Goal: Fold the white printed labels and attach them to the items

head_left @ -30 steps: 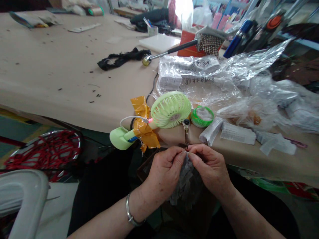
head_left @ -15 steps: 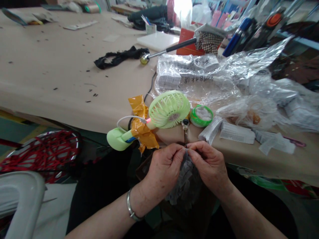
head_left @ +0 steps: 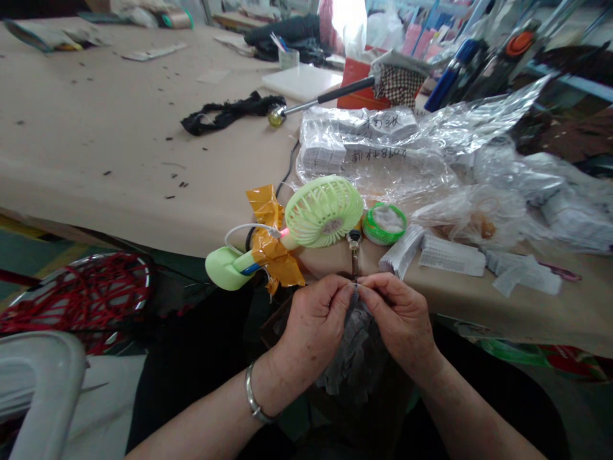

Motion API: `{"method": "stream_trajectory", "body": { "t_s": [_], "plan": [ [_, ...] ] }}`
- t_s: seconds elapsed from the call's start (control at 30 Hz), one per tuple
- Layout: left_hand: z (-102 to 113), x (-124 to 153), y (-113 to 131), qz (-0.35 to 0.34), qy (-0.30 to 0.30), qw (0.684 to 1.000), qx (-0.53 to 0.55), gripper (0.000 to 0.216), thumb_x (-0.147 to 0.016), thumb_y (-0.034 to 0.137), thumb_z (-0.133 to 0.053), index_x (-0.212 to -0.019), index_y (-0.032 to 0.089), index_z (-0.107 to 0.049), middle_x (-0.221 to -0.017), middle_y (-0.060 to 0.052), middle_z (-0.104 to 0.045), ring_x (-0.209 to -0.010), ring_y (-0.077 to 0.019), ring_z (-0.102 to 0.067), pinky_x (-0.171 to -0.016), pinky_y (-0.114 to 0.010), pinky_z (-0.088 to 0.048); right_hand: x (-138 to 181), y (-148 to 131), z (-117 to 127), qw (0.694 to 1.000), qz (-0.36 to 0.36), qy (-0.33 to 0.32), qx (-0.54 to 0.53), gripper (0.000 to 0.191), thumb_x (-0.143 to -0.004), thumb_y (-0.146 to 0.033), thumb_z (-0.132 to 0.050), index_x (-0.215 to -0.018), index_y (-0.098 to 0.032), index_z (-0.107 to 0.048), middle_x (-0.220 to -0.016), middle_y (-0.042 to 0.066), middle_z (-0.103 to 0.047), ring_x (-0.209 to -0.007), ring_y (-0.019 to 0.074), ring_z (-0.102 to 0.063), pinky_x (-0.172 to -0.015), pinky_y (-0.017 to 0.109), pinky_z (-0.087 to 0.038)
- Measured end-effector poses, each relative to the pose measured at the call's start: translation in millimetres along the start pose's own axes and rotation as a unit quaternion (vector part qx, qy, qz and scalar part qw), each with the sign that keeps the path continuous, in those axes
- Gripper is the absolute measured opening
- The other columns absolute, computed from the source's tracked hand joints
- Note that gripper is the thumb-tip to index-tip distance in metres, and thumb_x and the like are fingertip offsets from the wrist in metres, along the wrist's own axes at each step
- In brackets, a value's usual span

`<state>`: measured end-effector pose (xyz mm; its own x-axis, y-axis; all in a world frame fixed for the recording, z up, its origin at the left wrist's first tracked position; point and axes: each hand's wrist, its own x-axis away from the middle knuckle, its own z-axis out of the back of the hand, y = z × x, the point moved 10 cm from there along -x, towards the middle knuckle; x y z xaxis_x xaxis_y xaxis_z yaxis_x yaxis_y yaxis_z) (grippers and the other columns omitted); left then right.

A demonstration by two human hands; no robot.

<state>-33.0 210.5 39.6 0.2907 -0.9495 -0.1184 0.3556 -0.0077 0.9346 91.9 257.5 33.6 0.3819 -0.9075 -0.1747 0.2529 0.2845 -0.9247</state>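
My left hand (head_left: pixel 313 326) and my right hand (head_left: pixel 400 319) meet fingertip to fingertip just below the table's front edge. Both are pinched closed on a hanging bunch of small grey-white paper tags (head_left: pixel 352 348) that droops between them over my lap. A silver bracelet (head_left: pixel 251 399) circles my left wrist. Directly above the fingertips a small metal-tipped tool (head_left: pixel 355 248) sticks out over the table edge.
A pale green hand fan (head_left: pixel 323 212) bound with orange tape (head_left: pixel 272 246) lies at the brown table's (head_left: pixel 119 147) edge, beside a green tape roll (head_left: pixel 384 223), stacks of white tags (head_left: pixel 450 255) and clear plastic bags (head_left: pixel 407 147). A red-strung round frame (head_left: pixel 81 294) lies lower left.
Both hands have crept slightly up toward the table edge, still pinched together on the tags. Otherwise only the view has shifted a little.
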Motion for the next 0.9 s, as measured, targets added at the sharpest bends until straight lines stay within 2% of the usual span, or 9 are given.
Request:
{"method": "stream_trajectory", "body": {
  "t_s": [0.1,0.2,0.3,0.37,0.5,0.63,0.77,0.83,0.9],
  "plan": [
    [-1,9,1,-0.004,-0.018,1.0,-0.004,0.017,-0.086,0.019,-0.052,-0.077,0.018,-0.066,-0.064,0.002,-0.065,-0.057,-0.0097,-0.057,-0.057,-0.018,-0.043,12,-11,4,0.998,0.027,-0.042,0.048,0.007,-0.085,-0.024,-0.06,-0.09,-0.021,-0.064,-0.078,-0.001,-0.069,-0.068,0.0121,-0.063,-0.062,0.021,-0.05],
    [-2,16,-12,0.013,-0.031,0.999,-0.009,0.018,-0.085,0.019,-0.053,-0.077,0.019,-0.069,-0.066,0.0,-0.068,-0.059,-0.0121,-0.061,-0.057,-0.02,-0.046,22,-30,24,0.98,0.125,-0.038,0.15,0.006,-0.086,-0.02,-0.059,-0.09,-0.022,-0.062,-0.08,0.0,-0.068,-0.072,0.0134,-0.064,-0.066,0.023,-0.051],
    [-2,19,-33,0.04,-0.02,0.999,-0.012,0.019,-0.081,0.021,-0.059,-0.095,0.022,-0.072,-0.091,-0.003,-0.075,-0.083,-0.0184,-0.068,-0.077,-0.026,-0.05,23,-43,53,0.929,0.226,0.045,0.288,0.013,-0.085,-0.018,-0.059,-0.096,-0.022,-0.063,-0.093,0.005,-0.068,-0.09,0.0199,-0.062,-0.083,0.034,-0.051],
    [-4,20,-46,0.057,-0.02,0.998,-0.025,0.024,-0.079,0.023,-0.061,-0.101,0.023,-0.071,-0.101,-0.005,-0.074,-0.094,-0.0221,-0.068,-0.086,-0.03,-0.049,19,-39,62,0.89,0.249,0.081,0.374,0.025,-0.084,-0.022,-0.061,-0.109,-0.02,-0.062,-0.108,0.01,-0.066,-0.106,0.0264,-0.057,-0.094,0.044,-0.046],
    [-17,25,-56,0.072,-0.052,0.996,-0.024,0.018,-0.078,0.025,-0.062,-0.092,0.023,-0.073,-0.092,-0.005,-0.075,-0.086,-0.0224,-0.069,-0.08,-0.03,-0.05,11,-23,58,0.843,0.256,0.078,0.467,0.036,-0.085,-0.025,-0.061,-0.12,-0.019,-0.059,-0.125,0.013,-0.061,-0.123,0.0333,-0.047,-0.102,0.052,-0.036],
    [-30,29,-49,0.069,-0.086,0.994,0.012,0.014,-0.08,0.024,-0.059,-0.083,0.023,-0.073,-0.078,-0.003,-0.073,-0.074,-0.0182,-0.067,-0.07,-0.025,-0.048,17,-22,59,0.844,0.286,0.098,0.442,0.028,-0.085,-0.018,-0.06,-0.112,-0.025,-0.064,-0.114,0.006,-0.068,-0.117,0.0271,-0.055,-0.103,0.049,-0.035],
    [-48,29,-37,0.077,-0.121,0.988,0.058,0.016,-0.082,0.023,-0.056,-0.079,0.02,-0.071,-0.073,-0.002,-0.07,-0.071,-0.016,-0.063,-0.07,-0.024,-0.046,18,-23,67,0.864,0.302,0.104,0.39,0.02,-0.085,-0.013,-0.059,-0.099,-0.025,-0.067,-0.103,0.003,-0.071,-0.109,0.0232,-0.06,-0.102,0.048,-0.039],
    [-59,27,-32,0.106,-0.136,0.98,0.101,0.015,-0.081,0.023,-0.057,-0.077,0.019,-0.07,-0.072,-0.002,-0.069,-0.071,-0.0155,-0.061,-0.07,-0.025,-0.045,19,-26,72,0.874,0.309,0.107,0.359,0.018,-0.084,-0.011,-0.059,-0.094,-0.024,-0.067,-0.1,0.004,-0.071,-0.108,0.0231,-0.061,-0.1,0.048,-0.041],
    [-74,28,-31,0.177,-0.152,0.951,0.201,0.015,-0.081,0.026,-0.059,-0.077,0.017,-0.069,-0.072,-0.003,-0.068,-0.07,-0.0154,-0.06,-0.068,-0.025,-0.046,24,-31,74,0.884,0.319,0.1,0.328,0.018,-0.083,-0.01,-0.059,-0.093,-0.024,-0.067,-0.1,0.005,-0.071,-0.108,0.0235,-0.061,-0.098,0.048,-0.044]
  ]
}}
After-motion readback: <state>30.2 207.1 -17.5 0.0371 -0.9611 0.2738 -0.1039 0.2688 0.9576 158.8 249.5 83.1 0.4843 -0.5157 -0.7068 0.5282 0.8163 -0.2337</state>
